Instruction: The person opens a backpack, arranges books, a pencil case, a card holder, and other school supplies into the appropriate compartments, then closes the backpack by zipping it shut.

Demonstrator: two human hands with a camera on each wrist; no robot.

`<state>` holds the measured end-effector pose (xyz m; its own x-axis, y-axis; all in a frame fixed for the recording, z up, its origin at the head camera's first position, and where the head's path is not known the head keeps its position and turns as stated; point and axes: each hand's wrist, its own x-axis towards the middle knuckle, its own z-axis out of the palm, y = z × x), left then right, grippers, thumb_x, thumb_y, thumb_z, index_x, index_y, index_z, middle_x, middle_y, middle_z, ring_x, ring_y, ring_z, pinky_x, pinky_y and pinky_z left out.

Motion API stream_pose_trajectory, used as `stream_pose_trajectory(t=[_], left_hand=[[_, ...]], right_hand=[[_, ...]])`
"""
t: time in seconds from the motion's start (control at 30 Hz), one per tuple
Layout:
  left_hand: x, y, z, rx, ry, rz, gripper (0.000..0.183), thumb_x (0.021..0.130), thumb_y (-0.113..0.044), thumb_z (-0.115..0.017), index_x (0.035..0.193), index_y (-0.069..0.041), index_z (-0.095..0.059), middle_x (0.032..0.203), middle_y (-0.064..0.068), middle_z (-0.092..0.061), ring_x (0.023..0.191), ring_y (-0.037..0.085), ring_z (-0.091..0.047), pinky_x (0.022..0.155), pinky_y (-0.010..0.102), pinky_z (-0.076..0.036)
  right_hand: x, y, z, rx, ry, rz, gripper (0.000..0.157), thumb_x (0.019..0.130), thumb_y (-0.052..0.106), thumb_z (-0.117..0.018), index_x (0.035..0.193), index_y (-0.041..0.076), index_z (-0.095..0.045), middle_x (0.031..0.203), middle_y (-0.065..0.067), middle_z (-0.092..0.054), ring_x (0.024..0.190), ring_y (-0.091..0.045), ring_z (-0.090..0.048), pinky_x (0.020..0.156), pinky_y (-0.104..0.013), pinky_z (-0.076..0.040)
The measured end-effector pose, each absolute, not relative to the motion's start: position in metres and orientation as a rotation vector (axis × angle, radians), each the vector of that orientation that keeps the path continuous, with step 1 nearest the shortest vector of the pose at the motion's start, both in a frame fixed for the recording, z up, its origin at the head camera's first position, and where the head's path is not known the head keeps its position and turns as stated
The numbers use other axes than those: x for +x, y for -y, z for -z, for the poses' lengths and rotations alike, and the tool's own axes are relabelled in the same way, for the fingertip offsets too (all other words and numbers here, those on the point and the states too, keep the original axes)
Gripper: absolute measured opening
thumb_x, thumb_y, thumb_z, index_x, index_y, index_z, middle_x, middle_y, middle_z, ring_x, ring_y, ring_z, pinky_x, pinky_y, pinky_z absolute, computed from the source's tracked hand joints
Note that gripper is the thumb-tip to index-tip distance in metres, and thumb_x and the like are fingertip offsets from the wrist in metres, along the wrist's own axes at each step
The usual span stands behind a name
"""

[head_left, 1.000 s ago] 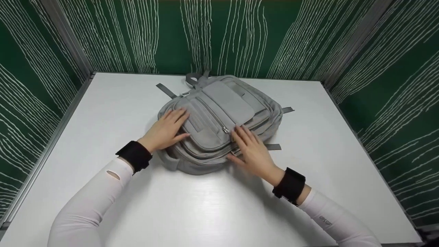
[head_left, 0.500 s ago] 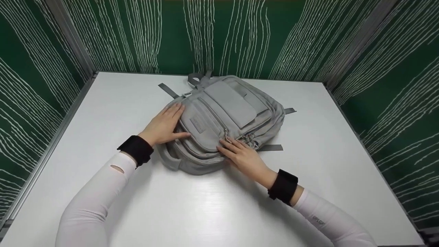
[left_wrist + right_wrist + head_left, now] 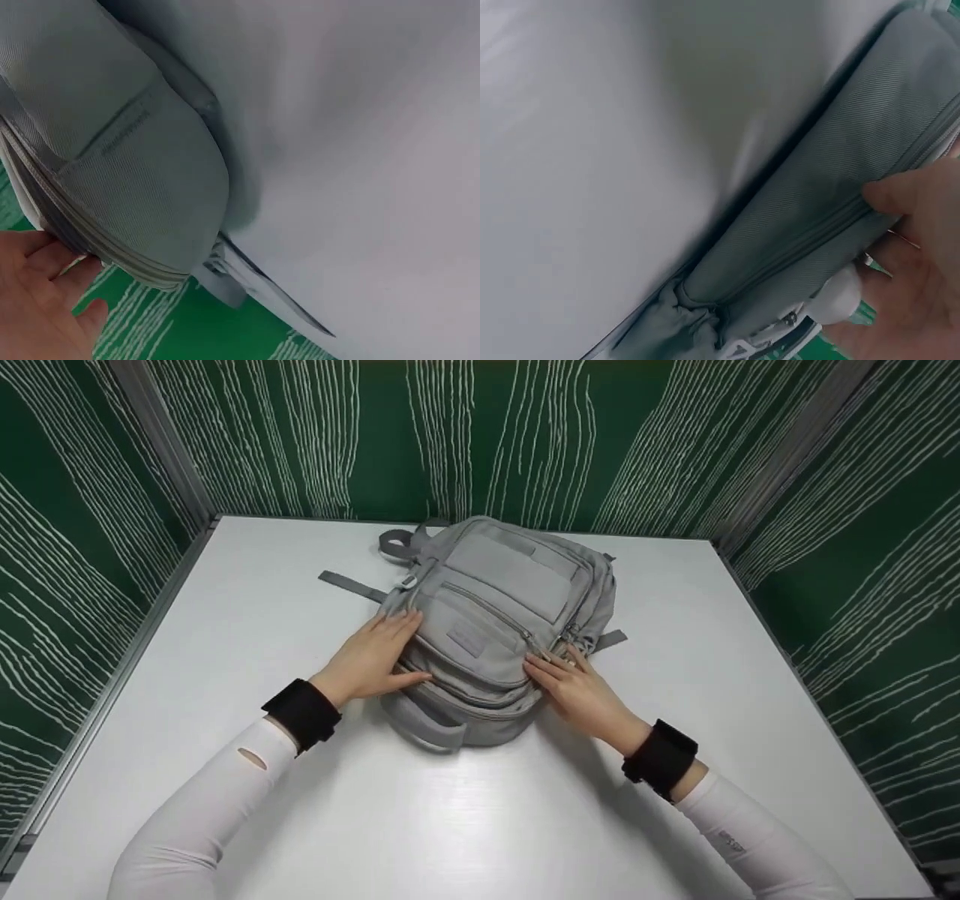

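A grey backpack (image 3: pixel 510 574) lies on the white table (image 3: pixel 450 825), its front pockets facing up. My left hand (image 3: pixel 367 660) rests on its left side, fingers straight along the edge and thumb spread toward the near end. At the lower right side, my right hand (image 3: pixel 585 697) lays its fingers over the corner beside the front zipper pull (image 3: pixel 536 647). In the right wrist view the thumb (image 3: pixel 889 193) presses by a side zipper, and a white rounded piece (image 3: pixel 836 296) shows by the fingers. The backpack's underside is hidden.
Loose strap ends stick out at the left (image 3: pixel 349 585) and right (image 3: pixel 613 639) of the backpack. A carrying loop (image 3: pixel 435 735) hangs at its near end. Green walls (image 3: pixel 382 442) with white streaks stand behind and at both sides, joined by grey metal posts.
The backpack has turned counterclockwise: its near loop swung right, its right side away, its left strap nearer. My right hand slid left, then back right; my left hand shifted slightly right.
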<state>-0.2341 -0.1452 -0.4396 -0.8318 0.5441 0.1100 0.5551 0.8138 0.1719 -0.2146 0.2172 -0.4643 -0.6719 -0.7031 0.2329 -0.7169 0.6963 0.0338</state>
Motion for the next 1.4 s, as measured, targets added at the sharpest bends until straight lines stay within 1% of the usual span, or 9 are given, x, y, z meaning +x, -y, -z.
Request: stream_pose_trajectory(t=[0.17, 0.4, 0.63, 0.87, 1.03, 1.13, 1.23, 1.33, 1.4], left_hand=[[-0.219, 0.132, 0.443, -0.979, 2.9, 0.295, 0.094, 0.097, -0.06, -0.058, 0.16, 0.002, -0.026, 0.167, 0.02, -0.031, 0.157, 0.036, -0.031, 0.131, 0.053, -0.021], [-0.208, 0.118, 0.445, -1.094, 2.855, 0.281, 0.092, 0.098, -0.057, -0.059, 0.16, 0.002, -0.027, 0.168, 0.021, -0.028, 0.157, 0.036, -0.029, 0.131, 0.053, -0.023], [-0.204, 0.113, 0.447, -1.132, 2.834, 0.303, 0.089, 0.098, -0.055, -0.059, 0.159, 0.002, -0.029, 0.168, 0.021, -0.028, 0.157, 0.036, -0.03, 0.13, 0.051, -0.025], [-0.203, 0.114, 0.446, -1.154, 2.8, 0.31, 0.08, 0.101, -0.049, -0.058, 0.158, 0.002, -0.033, 0.167, 0.019, -0.032, 0.156, 0.035, -0.033, 0.13, 0.052, -0.027], [-0.21, 0.119, 0.447, -1.166, 2.732, 0.278, 0.074, 0.102, -0.047, -0.058, 0.157, -0.002, -0.038, 0.164, 0.018, -0.039, 0.153, 0.035, -0.038, 0.128, 0.053, -0.029], [-0.217, 0.122, 0.444, -1.168, 2.681, 0.273, 0.067, 0.102, -0.046, -0.058, 0.153, -0.005, -0.046, 0.159, 0.016, -0.047, 0.15, 0.035, -0.042, 0.127, 0.054, -0.031], [-0.226, 0.125, 0.438, -1.147, 2.663, 0.294, 0.06, 0.102, -0.045, -0.058, 0.149, -0.007, -0.052, 0.153, 0.014, -0.055, 0.148, 0.035, -0.045, 0.127, 0.053, -0.031], [-0.24, 0.129, 0.429, -1.07, 2.687, 0.335, 0.058, 0.103, -0.044, -0.057, 0.148, -0.008, -0.053, 0.153, 0.015, -0.054, 0.149, 0.035, -0.043, 0.129, 0.052, -0.027], [-0.251, 0.133, 0.423, -0.986, 2.704, 0.354, 0.059, 0.104, -0.044, -0.056, 0.149, -0.008, -0.051, 0.155, 0.016, -0.052, 0.15, 0.035, -0.042, 0.131, 0.052, -0.024]], right_hand=[[-0.23, -0.238, 0.461, 1.067, 2.733, -0.095, 0.051, 0.093, -0.002, -0.061, 0.143, 0.0, -0.057, 0.149, -0.02, -0.057, 0.14, -0.041, -0.054, 0.122, -0.068, -0.029], [-0.245, -0.257, 0.458, 1.003, 2.741, -0.095, 0.057, 0.084, -0.014, -0.06, 0.139, -0.001, -0.06, 0.149, -0.019, -0.058, 0.139, -0.039, -0.055, 0.121, -0.066, -0.033], [-0.248, -0.261, 0.456, 0.985, 2.764, -0.106, 0.055, 0.086, -0.016, -0.059, 0.138, 0.0, -0.062, 0.148, -0.018, -0.059, 0.138, -0.038, -0.056, 0.119, -0.065, -0.036], [-0.248, -0.261, 0.453, 0.965, 2.807, -0.142, 0.049, 0.092, -0.016, -0.055, 0.139, 0.0, -0.061, 0.149, -0.02, -0.057, 0.138, -0.041, -0.056, 0.117, -0.066, -0.039], [-0.248, -0.262, 0.451, 0.98, 2.796, -0.155, 0.05, 0.091, -0.017, -0.054, 0.137, -0.001, -0.062, 0.147, -0.021, -0.059, 0.135, -0.042, -0.058, 0.113, -0.065, -0.044], [-0.251, -0.263, 0.448, 0.976, 2.768, -0.178, 0.044, 0.091, -0.014, -0.055, 0.132, -0.001, -0.066, 0.141, -0.021, -0.064, 0.13, -0.042, -0.062, 0.11, -0.062, -0.048], [-0.257, -0.263, 0.444, 0.942, 2.73, -0.256, 0.033, 0.093, -0.01, -0.056, 0.12, 0.0, -0.072, 0.128, -0.019, -0.072, 0.119, -0.042, -0.067, 0.102, -0.058, -0.053], [-0.267, -0.263, 0.436, 0.861, 2.713, -0.353, 0.025, 0.094, -0.006, -0.055, 0.108, 0.002, -0.074, 0.113, -0.017, -0.076, 0.107, -0.04, -0.069, 0.093, -0.055, -0.056], [-0.275, -0.264, 0.43, 0.789, 2.719, -0.385, 0.022, 0.095, -0.004, -0.053, 0.106, 0.001, -0.072, 0.106, -0.018, -0.076, 0.102, -0.04, -0.068, 0.088, -0.055, -0.056]])
